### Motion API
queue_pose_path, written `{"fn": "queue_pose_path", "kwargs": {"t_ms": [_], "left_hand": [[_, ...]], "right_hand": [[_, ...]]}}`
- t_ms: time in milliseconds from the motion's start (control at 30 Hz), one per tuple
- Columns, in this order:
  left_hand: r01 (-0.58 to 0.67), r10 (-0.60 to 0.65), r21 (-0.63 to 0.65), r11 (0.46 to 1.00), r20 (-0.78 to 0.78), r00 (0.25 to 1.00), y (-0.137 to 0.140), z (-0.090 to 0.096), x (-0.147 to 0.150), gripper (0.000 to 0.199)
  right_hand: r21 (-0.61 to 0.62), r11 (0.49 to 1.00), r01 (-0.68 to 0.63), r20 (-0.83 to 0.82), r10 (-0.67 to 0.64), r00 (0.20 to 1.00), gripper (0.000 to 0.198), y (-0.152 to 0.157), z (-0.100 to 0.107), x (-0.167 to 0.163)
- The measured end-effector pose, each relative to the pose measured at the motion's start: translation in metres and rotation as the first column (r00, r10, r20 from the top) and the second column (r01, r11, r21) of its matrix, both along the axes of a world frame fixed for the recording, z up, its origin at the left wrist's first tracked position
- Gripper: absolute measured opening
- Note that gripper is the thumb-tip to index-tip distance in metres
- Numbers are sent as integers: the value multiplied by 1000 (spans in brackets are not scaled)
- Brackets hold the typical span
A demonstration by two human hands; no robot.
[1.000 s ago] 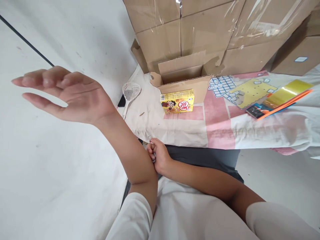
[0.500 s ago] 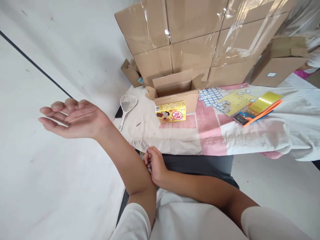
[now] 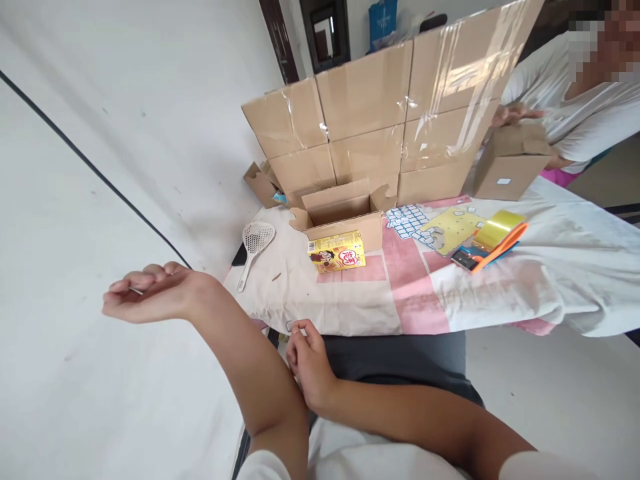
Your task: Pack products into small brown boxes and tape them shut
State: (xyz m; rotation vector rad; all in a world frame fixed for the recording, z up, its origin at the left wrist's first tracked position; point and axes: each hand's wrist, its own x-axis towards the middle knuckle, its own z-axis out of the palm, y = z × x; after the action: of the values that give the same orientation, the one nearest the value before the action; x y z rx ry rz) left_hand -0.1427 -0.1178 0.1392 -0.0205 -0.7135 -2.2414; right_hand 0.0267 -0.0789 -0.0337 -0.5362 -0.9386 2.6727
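Observation:
My left hand (image 3: pixel 147 293) is raised at the left in front of the white wall, fingers loosely curled and a gap above the thumb; nothing shows in it. My right hand (image 3: pixel 311 365) is closed against the inner side of my left forearm, by the table edge. Whatever its fingers may hold is hidden. Beyond it on the cloth stands a yellow snack box (image 3: pixel 337 253) with a cartoon figure, leaning close to the front of an open cardboard box (image 3: pixel 345 223). A white slotted strainer (image 3: pixel 256 241) lies nearest my left forearm.
Taped cardboard panels (image 3: pixel 365 117) stand along the back. Right of the open box lie paper cutouts (image 3: pixel 410 223), a yellow tape roll (image 3: pixel 500 230) and an orange-handled tool (image 3: pixel 500 248). A co-worker's hands touch a closed carton (image 3: pixel 513 163). A black cable (image 3: pixel 100 173) runs down the wall.
The view has tilted up, bringing the co-worker into sight. My left hand has turned and its fingers have curled in more. My right hand stays closed by the left forearm.

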Motion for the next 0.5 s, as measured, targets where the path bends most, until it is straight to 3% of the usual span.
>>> {"fn": "queue_pose_path", "kwargs": {"t_ms": [67, 133, 167, 233, 267, 333, 367, 400, 433, 500], "left_hand": [[14, -22, -87, 996, -92, 995, 6, -12, 15, 14], [52, -120, -319, 946, -198, 973, 19, -35, 36, 20], [43, -190, -508, 860, -240, 952, 27, -50, 48, 25], [108, -330, -707, 699, -184, 926, 42, -81, 67, 23], [162, -407, -796, 583, -114, 906, 47, -96, 74, 19], [299, -503, -897, 325, 104, 858, 53, -120, 79, 23], [360, -520, -904, 230, 199, 831, 54, -128, 78, 29], [410, -526, -897, 167, 271, 806, 54, -135, 77, 36], [446, -530, -884, 137, 315, 787, 55, -141, 76, 40], [481, -540, -868, 125, 348, 767, 57, -150, 78, 40]], "right_hand": [[-72, 996, 44, -11, -45, 999, 31, 17, 5, -9], [-117, 988, 100, -30, -105, 994, 34, 38, 9, -18], [-126, 986, 111, -39, -117, 992, 34, 47, 12, -21], [-103, 991, 81, -58, -88, 994, 32, 60, 15, -24], [-69, 996, 51, -71, -56, 996, 30, 62, 15, -24], [9, 1000, -1, -96, 2, 995, 25, 60, 15, -21], [36, 999, -5, -107, 9, 994, 25, 57, 15, -20], [48, 999, 9, -110, -4, 994, 25, 54, 13, -20], [42, 998, 40, -99, -35, 994, 26, 52, 11, -20], [10, 991, 135, -32, -134, 990, 26, 53, 6, -22]]}}
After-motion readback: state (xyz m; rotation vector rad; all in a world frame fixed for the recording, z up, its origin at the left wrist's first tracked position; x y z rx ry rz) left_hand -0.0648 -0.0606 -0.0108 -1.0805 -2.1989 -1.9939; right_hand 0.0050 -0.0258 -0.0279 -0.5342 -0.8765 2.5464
